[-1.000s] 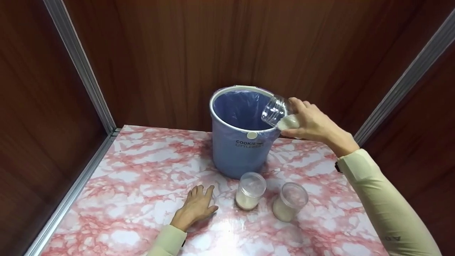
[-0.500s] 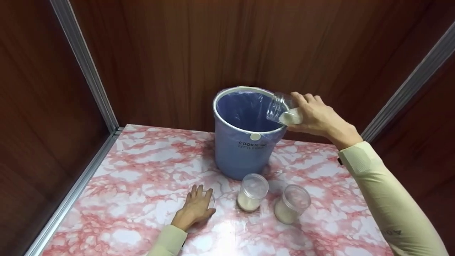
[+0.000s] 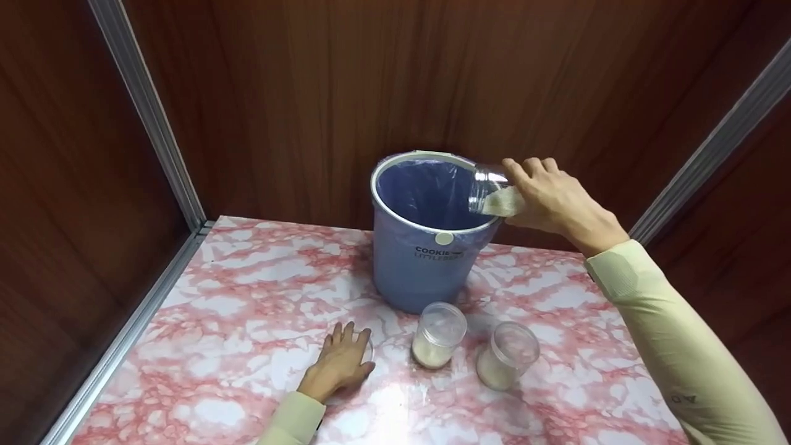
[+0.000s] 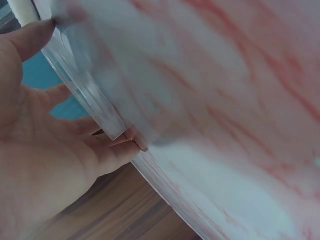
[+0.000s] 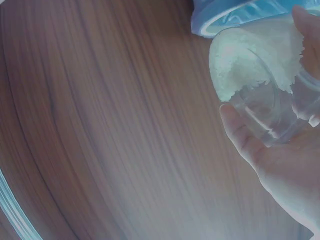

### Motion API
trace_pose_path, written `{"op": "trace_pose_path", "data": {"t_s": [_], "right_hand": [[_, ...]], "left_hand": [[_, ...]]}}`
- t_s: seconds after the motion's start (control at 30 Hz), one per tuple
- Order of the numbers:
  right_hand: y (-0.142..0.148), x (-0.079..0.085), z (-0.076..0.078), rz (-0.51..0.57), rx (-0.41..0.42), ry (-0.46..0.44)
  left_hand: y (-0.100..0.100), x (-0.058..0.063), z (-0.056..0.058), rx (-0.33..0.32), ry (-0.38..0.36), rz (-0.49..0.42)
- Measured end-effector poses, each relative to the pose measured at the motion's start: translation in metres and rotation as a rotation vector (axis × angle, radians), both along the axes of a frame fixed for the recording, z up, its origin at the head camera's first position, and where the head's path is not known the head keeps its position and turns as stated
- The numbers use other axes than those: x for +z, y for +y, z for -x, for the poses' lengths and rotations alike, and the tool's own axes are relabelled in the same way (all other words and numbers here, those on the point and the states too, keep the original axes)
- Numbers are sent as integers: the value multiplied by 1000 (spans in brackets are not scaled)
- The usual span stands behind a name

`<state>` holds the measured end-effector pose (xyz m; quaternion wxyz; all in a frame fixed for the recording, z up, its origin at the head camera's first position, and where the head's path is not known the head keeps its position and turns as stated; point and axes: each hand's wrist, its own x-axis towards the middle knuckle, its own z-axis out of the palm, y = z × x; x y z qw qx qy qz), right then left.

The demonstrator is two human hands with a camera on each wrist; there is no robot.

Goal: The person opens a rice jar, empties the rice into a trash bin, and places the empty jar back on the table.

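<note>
In the head view my right hand (image 3: 550, 198) grips a clear plastic jar (image 3: 491, 177) tipped almost sideways, its mouth over the right rim of a blue bin (image 3: 408, 266). White grains (image 5: 235, 60), perhaps rice, lie along the jar's lower side in the right wrist view. My left hand (image 3: 338, 363) rests low over the table, fingers spread, on what looks like a clear round lid (image 3: 369, 353), mostly hidden beneath it. Two upright clear jars stand before the bin: a nearer-left jar (image 3: 439, 337) and a right jar (image 3: 507, 356), each partly filled with pale contents.
The bin has a clear liner and a white rim (image 3: 395, 217). Red-and-white marbled table (image 3: 247, 334) lies beneath everything. Brown wood-grain panels (image 3: 278, 111) rise behind and at both sides, with metal strips (image 3: 151, 111) at the corners.
The jar in my right hand has tipped slightly further toward level, and its grains have shifted. My left hand has stayed nearly still. The whole view has moved slightly.
</note>
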<state>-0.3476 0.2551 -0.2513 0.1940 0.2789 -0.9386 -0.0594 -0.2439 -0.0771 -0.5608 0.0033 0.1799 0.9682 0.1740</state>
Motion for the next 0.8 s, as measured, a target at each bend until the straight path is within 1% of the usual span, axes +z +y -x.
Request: {"op": "trace_pose_path", "data": {"t_s": [0.27, 0.53, 0.8], "right_hand": [[-3, -1, 1, -44, 28, 27], [-8, -4, 2, -87, 115, 113], [-12, -3, 2, -107, 138, 149]], "left_hand": [[0, 2, -1, -15, -11, 27], [0, 1, -1, -23, 54, 41], [0, 2, -1, -19, 18, 31]]}}
